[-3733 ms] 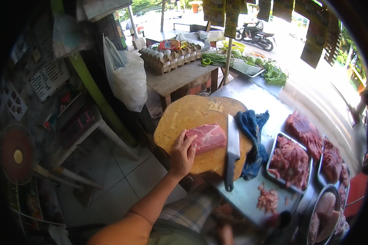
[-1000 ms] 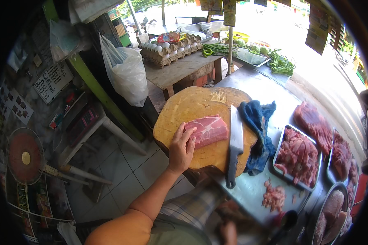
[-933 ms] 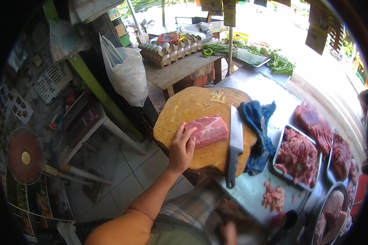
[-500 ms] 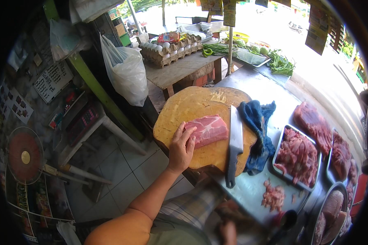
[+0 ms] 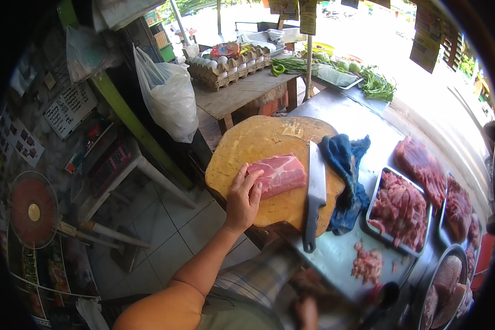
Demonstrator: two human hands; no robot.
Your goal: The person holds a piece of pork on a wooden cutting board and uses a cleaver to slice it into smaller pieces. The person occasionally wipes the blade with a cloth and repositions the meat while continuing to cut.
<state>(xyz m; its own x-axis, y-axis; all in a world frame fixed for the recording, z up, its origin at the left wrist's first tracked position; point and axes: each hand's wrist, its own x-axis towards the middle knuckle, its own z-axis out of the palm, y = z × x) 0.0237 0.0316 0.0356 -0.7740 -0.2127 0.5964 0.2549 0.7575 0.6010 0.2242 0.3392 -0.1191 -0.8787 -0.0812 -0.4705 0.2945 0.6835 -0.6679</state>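
A slab of raw pink meat (image 5: 280,175) with pale marbling lies on a thick, round-edged wooden chopping board (image 5: 242,140). My left hand (image 5: 243,201) holds the slab's left end, fingertips resting on top of it. To the right of the meat lies a large knife (image 5: 317,184), its broad blade on the board and its dark handle jutting past the near edge. No hand touches the knife. Low in the picture, below the board, hangs my right hand (image 5: 307,312); it is dim and its fingers cannot be made out.
A blue cloth (image 5: 353,187) lies against the board's right side. Beyond it on the metal table are a tray of cut meat (image 5: 399,209), a larger meat slab (image 5: 421,168), scraps (image 5: 367,263) and a meat bowl (image 5: 451,280). Egg cartons (image 5: 228,69) stand on a wooden table.
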